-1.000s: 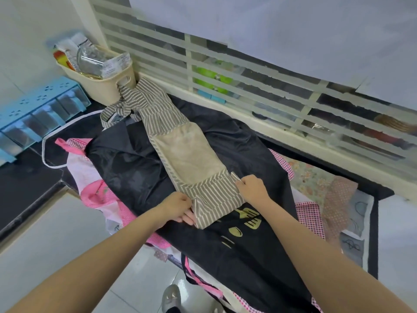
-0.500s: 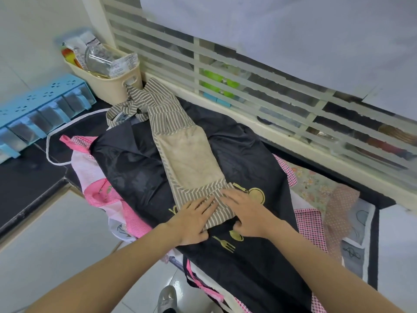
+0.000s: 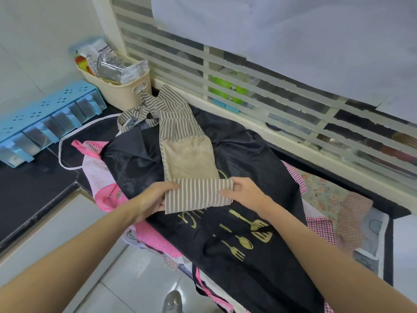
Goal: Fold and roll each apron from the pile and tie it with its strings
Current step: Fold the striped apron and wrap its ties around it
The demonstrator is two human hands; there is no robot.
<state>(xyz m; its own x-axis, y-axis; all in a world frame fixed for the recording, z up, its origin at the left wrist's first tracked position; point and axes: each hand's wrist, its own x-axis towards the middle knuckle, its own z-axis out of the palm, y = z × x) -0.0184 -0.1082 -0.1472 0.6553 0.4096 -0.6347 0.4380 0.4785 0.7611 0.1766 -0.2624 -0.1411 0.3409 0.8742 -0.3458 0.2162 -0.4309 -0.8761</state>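
Both hands grip the near end of the striped apron [image 3: 198,195], left hand [image 3: 153,197] and right hand [image 3: 246,193] pinching opposite sides of its first turned-over fold, apparently to keep the roll even as it lies lengthwise atop the black apron [image 3: 237,240] on the worktop [image 3: 33,177].

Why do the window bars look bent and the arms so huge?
Head view: the wide lens curves the window bars and stretches the arms near the edges; soft, even light, hardly any shadows; the left hand, right hand and striped apron look fairly sharp.
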